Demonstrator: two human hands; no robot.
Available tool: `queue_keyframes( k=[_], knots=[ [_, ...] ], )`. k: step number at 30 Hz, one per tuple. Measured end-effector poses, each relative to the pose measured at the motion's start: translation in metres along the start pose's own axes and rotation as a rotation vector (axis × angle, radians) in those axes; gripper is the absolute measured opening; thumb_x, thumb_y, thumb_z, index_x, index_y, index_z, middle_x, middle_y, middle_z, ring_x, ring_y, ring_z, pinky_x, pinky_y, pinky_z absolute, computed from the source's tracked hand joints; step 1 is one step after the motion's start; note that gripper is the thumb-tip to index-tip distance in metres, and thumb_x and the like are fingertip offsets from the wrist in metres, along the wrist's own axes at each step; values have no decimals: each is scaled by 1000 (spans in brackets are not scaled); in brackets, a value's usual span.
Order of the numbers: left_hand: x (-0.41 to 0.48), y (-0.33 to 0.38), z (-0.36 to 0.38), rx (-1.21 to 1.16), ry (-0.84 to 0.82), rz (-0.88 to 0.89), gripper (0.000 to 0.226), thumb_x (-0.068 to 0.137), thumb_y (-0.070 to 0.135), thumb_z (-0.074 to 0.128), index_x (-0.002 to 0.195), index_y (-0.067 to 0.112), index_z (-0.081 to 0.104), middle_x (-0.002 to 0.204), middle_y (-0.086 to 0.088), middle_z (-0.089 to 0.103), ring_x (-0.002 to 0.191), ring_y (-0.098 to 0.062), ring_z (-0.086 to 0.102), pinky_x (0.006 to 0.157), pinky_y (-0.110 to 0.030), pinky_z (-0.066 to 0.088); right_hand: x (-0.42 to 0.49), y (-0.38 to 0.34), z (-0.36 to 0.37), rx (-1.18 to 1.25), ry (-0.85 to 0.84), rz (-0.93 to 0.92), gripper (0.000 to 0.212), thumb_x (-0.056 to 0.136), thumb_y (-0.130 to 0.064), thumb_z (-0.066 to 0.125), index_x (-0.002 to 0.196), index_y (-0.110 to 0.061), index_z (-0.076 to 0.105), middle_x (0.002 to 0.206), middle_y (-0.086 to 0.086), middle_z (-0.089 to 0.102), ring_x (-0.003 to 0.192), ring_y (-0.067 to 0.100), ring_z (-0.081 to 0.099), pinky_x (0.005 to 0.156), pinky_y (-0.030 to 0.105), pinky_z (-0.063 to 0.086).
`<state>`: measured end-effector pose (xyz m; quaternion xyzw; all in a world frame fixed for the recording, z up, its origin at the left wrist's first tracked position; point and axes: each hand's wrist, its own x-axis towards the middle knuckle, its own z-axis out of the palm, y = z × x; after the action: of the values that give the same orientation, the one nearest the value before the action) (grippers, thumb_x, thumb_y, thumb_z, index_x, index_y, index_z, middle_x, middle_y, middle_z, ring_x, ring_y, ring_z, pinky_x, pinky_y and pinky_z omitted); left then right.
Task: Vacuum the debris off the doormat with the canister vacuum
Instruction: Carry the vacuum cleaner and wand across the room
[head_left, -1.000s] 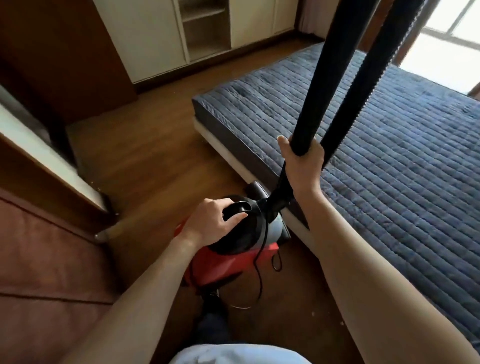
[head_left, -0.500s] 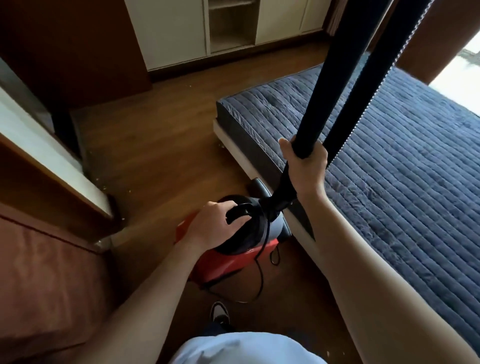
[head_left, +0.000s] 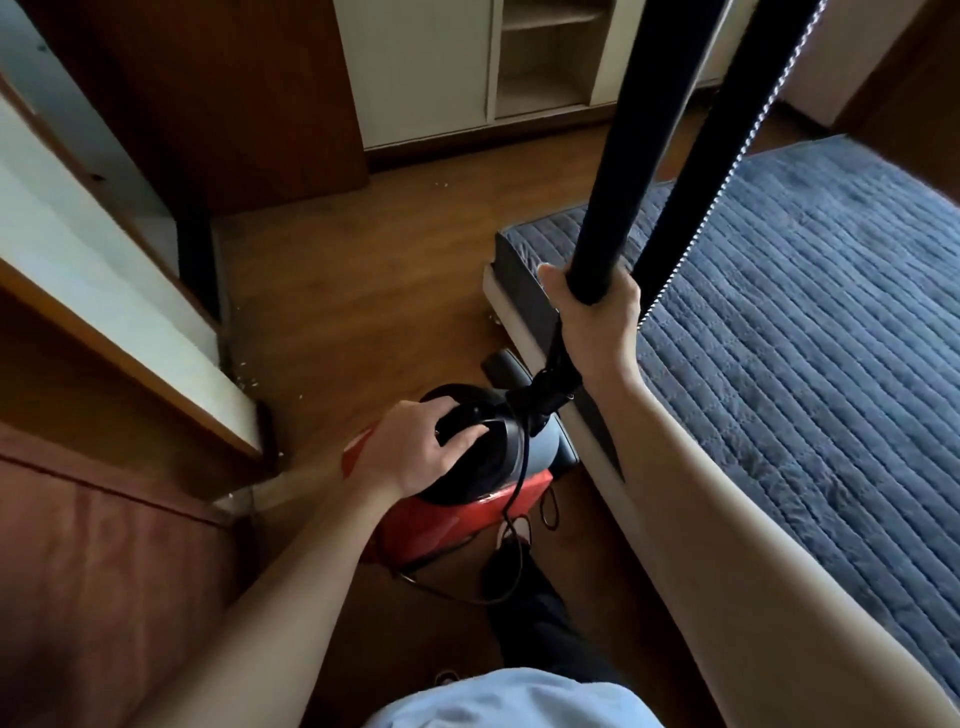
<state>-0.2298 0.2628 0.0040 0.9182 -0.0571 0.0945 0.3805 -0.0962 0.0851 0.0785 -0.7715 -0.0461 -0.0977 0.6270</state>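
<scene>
A red canister vacuum (head_left: 457, 514) with a black top stands on the wooden floor beside the bed. My left hand (head_left: 415, 452) grips the black carry handle on its top. My right hand (head_left: 592, 317) is closed around the black wand (head_left: 639, 140), which rises steeply out of the top of the view. The ribbed black hose (head_left: 727, 140) runs up alongside the wand. No doormat is in view. Small pale debris specks (head_left: 249, 382) lie on the floor by the door frame.
A bed with a blue quilted cover (head_left: 810, 364) fills the right side. A wooden door and frame (head_left: 130, 322) stand at the left. White cabinets with an open shelf (head_left: 540, 67) line the far wall. The vacuum's black cord (head_left: 514, 545) trails near my foot.
The view has swung left, so the bed sits further right and the window is gone. Both hands keep their grips on handle and wand, and the vacuum has shifted slightly forward.
</scene>
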Motion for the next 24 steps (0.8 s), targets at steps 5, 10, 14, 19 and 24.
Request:
queue_keyframes(
  k=[5, 10, 14, 19, 24],
  knots=[
    [71, -28, -3, 40, 38, -67, 42, 92, 55, 57, 105, 19, 74, 89, 9, 75, 79, -6, 70, 71, -32, 57, 83, 9, 34, 14, -55, -73, 50, 80, -43, 75, 79, 5, 60, 74, 24, 64, 65, 35, 59, 61, 38, 50],
    [143, -46, -4, 115, 92, -130, 50, 90, 61, 52, 107, 19, 72, 88, 7, 75, 78, -8, 71, 69, -35, 57, 165, 17, 58, 46, -115, -73, 46, 82, -38, 77, 80, 5, 60, 73, 24, 63, 68, 40, 60, 63, 46, 52],
    [189, -62, -6, 175, 113, -168, 50, 90, 63, 50, 98, 18, 71, 78, 7, 73, 68, -10, 68, 61, -37, 55, 219, 21, 77, 82, -170, -55, 42, 84, -29, 79, 78, 4, 54, 62, 7, 51, 57, 27, 51, 55, 39, 47],
    [235, -83, -17, 215, 138, -212, 47, 91, 64, 51, 89, 20, 67, 72, 7, 69, 62, -11, 66, 58, -39, 54, 268, 18, 102, 97, -221, -71, 41, 87, -25, 78, 80, 6, 54, 64, 4, 50, 58, 17, 48, 56, 30, 42],
    [275, -109, -27, 211, 165, -214, 45, 91, 60, 53, 98, 19, 71, 81, 7, 73, 70, -11, 69, 65, -36, 57, 312, 25, 136, 95, -261, -50, 40, 88, -29, 77, 83, 5, 57, 68, 11, 56, 60, 22, 52, 58, 35, 47]
  ],
)
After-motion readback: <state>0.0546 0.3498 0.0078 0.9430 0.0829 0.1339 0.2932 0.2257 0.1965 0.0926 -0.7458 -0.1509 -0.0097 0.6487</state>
